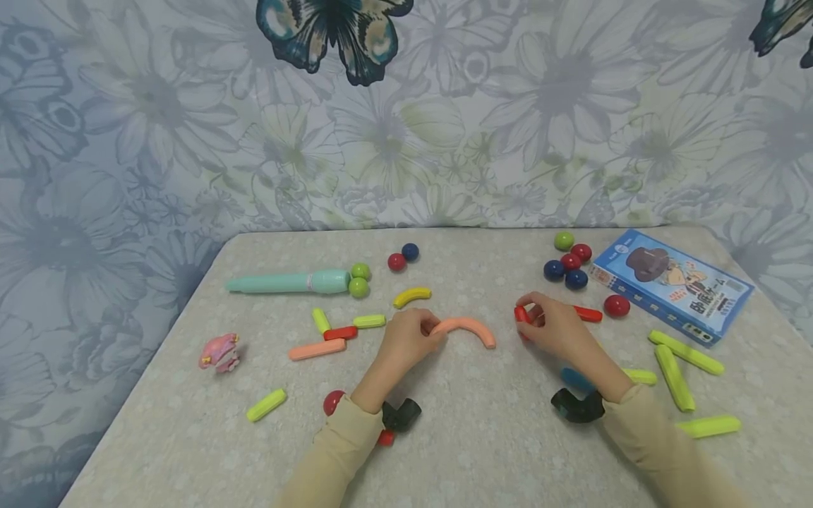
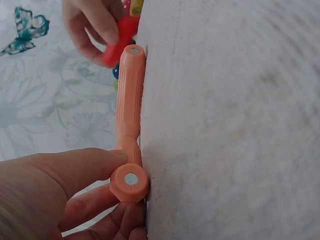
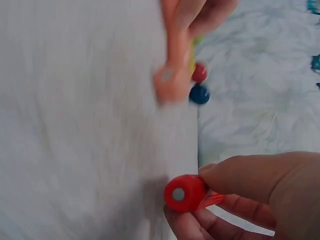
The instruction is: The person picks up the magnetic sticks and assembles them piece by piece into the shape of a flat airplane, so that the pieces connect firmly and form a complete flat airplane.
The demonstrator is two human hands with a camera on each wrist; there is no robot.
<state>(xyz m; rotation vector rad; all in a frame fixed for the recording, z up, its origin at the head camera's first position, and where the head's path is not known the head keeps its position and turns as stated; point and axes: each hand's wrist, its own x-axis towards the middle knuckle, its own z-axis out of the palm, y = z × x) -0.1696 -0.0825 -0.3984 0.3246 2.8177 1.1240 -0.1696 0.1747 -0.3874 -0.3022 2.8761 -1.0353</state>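
Note:
My left hand (image 1: 409, 337) pinches one end of a curved orange magnetic rod (image 1: 468, 324), its arc lying on the table toward the right. The left wrist view shows the orange rod (image 2: 131, 100) close, with a round silver magnet in each visible end. My right hand (image 1: 559, 328) holds a short red magnetic rod (image 1: 521, 319) between thumb and fingers. A silver disc marks the near end of the red rod (image 3: 184, 193) in the right wrist view. The two rods stand apart. Just behind the right hand lies another red rod (image 1: 589, 314), beside a red ball (image 1: 617, 305).
A blue box (image 1: 673, 282) stands at the back right near several balls (image 1: 570, 262). Yellow-green rods (image 1: 675, 377) lie at the right. Leftward are a teal pen-like object (image 1: 288, 282), a straight orange rod (image 1: 317, 349), a pink figurine (image 1: 219, 352) and a yellow curved rod (image 1: 411, 296).

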